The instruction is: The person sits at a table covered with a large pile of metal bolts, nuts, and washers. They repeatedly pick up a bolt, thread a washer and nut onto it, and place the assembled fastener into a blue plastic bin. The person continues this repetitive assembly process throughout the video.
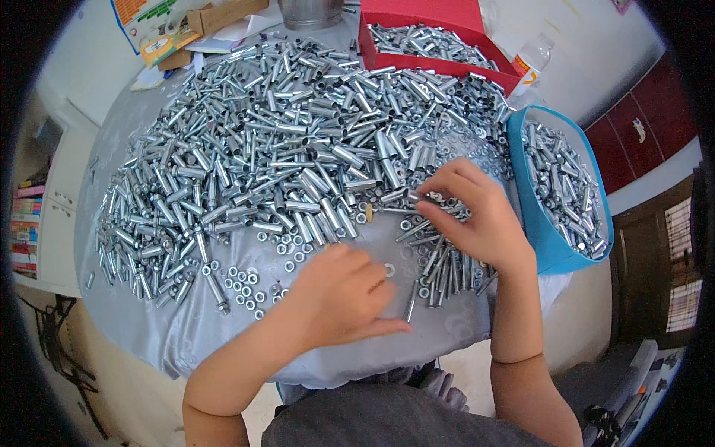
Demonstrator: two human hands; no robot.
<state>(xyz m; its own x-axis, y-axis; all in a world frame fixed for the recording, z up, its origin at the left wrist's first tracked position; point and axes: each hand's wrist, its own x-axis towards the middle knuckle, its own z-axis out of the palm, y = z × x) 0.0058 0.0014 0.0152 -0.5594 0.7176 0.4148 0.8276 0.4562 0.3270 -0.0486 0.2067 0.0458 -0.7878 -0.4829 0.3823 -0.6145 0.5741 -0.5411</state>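
My right hand (477,212) is closed in a pinch, thumb and forefinger on the end of a shiny metal sleeve (399,195) at the near edge of the big pile. My left hand (339,294) hovers back-up over the near part of the table, fingers curled under and thumb pointing right; its palm and whatever it holds are hidden. By the left thumb tip is a thin bolt (412,299). Loose nuts (242,287) lie left of that hand. Under my right hand is a bunch of long bolts (450,274).
A large heap of metal sleeves (298,127) covers the table (350,356). A blue fabric bin (530,190) full of metal parts stands right, a red box (500,71) of sleeves behind. Beside it are a plastic bottle (532,59) and, farther left, a metal bucket (309,13).
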